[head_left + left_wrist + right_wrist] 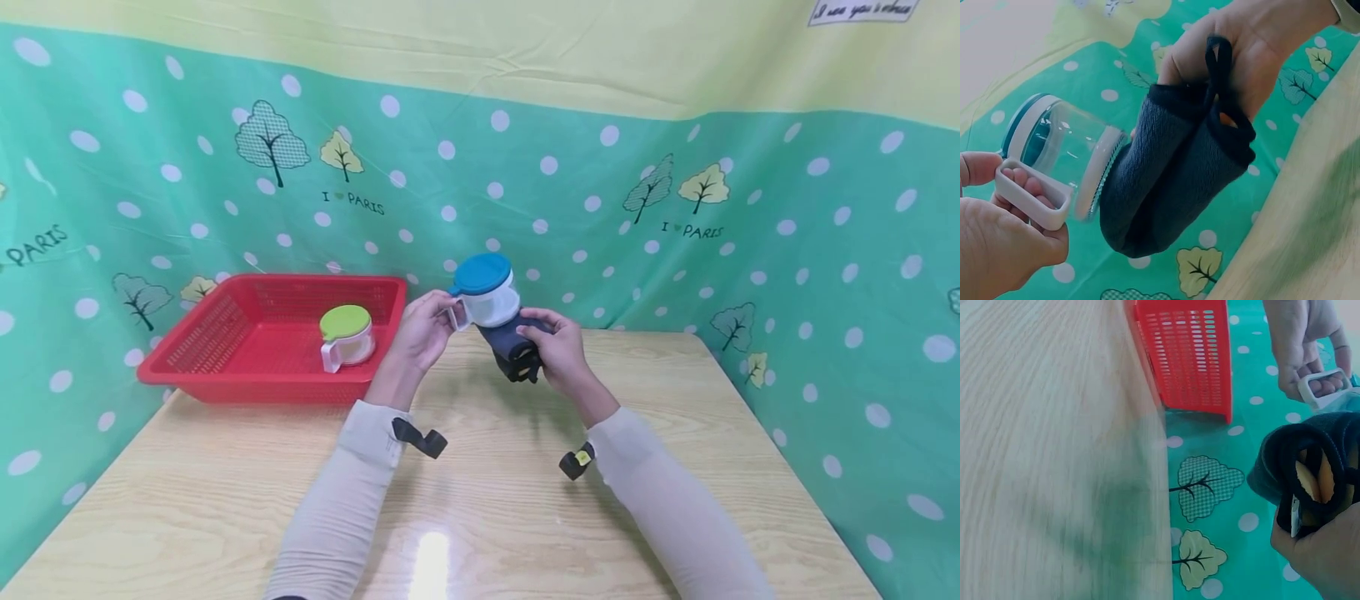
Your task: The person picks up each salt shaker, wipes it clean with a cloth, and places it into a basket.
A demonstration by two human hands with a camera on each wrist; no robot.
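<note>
My left hand (422,335) grips the white handle (1054,215) of a clear jar (492,307) with a blue lid (482,273). The jar is raised above the table and tilted. A folded dark blue cloth (504,340) with a hanging loop (1215,62) is in my right hand (564,352), which pinches it near its open ends. In the left wrist view the cloth (1147,181) lies against the jar's ridged white base (1099,172). Tan lining shows inside the cloth's opening (1307,478) in the right wrist view.
A red plastic basket (262,392) stands at the back left of the wooden table (480,467). In it sits a second handled jar (354,348) with a green lid (345,321). A green dotted curtain (585,217) hangs behind and at both sides.
</note>
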